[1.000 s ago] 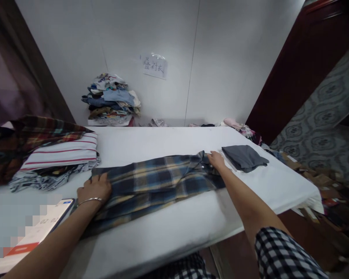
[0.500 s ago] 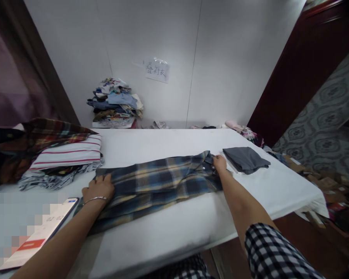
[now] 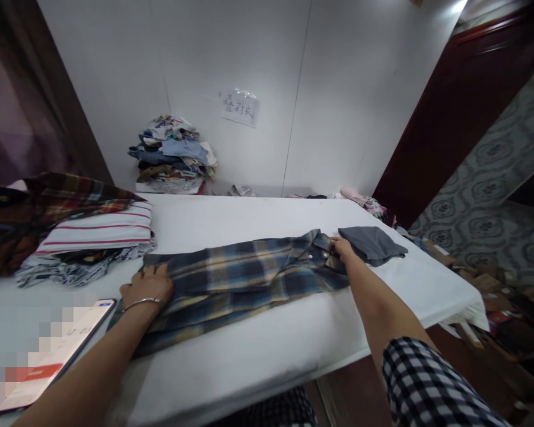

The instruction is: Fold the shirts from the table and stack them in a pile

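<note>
A plaid shirt in navy, blue and tan lies lengthwise across the white table, folded into a long narrow strip. Its collar and a few pale buttons are at the right end. My left hand, with a bracelet at the wrist, rests palm down on the shirt's left end, fingers slightly spread and bent. At the collar end, my right hand pinches the cloth between closed fingers. Just beyond that hand lies a folded dark grey garment.
Folded clothes, striped and plaid, are stacked at the left. A phone lies in front of them. Another clothes pile stands by the wall, beneath a paper sign to its right. Boxes crowd the floor beyond the white table's right edge.
My right hand has moved slightly right with the collar end, and the shirt's right end lies flatter and farther out. My left hand stays on the left end. The view has shifted a little.
</note>
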A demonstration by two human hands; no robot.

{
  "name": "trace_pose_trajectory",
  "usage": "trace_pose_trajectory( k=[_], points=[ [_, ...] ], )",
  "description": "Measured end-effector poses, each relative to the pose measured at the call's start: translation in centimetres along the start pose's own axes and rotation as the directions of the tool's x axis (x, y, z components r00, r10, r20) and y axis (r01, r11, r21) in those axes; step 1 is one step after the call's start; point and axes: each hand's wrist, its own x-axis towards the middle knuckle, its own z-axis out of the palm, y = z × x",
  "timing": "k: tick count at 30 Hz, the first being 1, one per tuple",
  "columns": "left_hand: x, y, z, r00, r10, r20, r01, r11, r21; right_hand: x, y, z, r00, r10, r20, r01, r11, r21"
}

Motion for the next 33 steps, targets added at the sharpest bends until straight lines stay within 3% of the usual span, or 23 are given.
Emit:
trace_pose_trajectory(
  k=[6,10,14,18,24,28,30,33],
  points=[
    [-0.1,-0.1,0.1,0.999,0.002,-0.035,-0.003,1.000,-0.008,0.3,-0.7,-0.6,0.998,-0.051,0.020,0.053,0.989,-0.139],
    [-0.1,0.1,0.1,1.000,-0.006,-0.028,0.006,1.000,-0.001,-0.1,-3.0,0.8,0.985,-0.172,-0.024,0.161,0.956,-0.244],
    [-0.2,0.3,0.0,0.999,-0.019,-0.031,0.019,1.000,0.000,-1.9,-5.0,4.4,0.939,-0.303,0.165,0.343,0.869,-0.358],
    [-0.3,0.3,0.2,0.999,0.001,-0.038,-0.002,0.999,-0.034,-3.4,-5.0,6.7,0.901,-0.307,0.306,0.410,0.834,-0.370],
    [-0.9,0.4,0.3,0.999,-0.011,-0.046,0.009,0.999,-0.045,-2.2,-4.2,6.1,0.903,-0.267,0.336,0.387,0.846,-0.368],
    [0.1,-0.7,-0.7,0.998,-0.064,-0.006,0.063,0.995,-0.073,-2.2,-5.8,5.5,0.896,-0.341,0.284,0.418,0.862,-0.286],
    [0.7,-1.6,-1.5,0.995,-0.101,0.014,0.101,0.991,-0.090,-4.1,-7.2,5.9,0.856,-0.451,0.252,0.509,0.822,-0.257],
    [1.2,-2.7,-2.5,0.986,-0.158,0.056,0.163,0.982,-0.099,-8.7,-8.9,7.7,0.699,-0.650,0.298,0.711,0.678,-0.190]
  ],
)
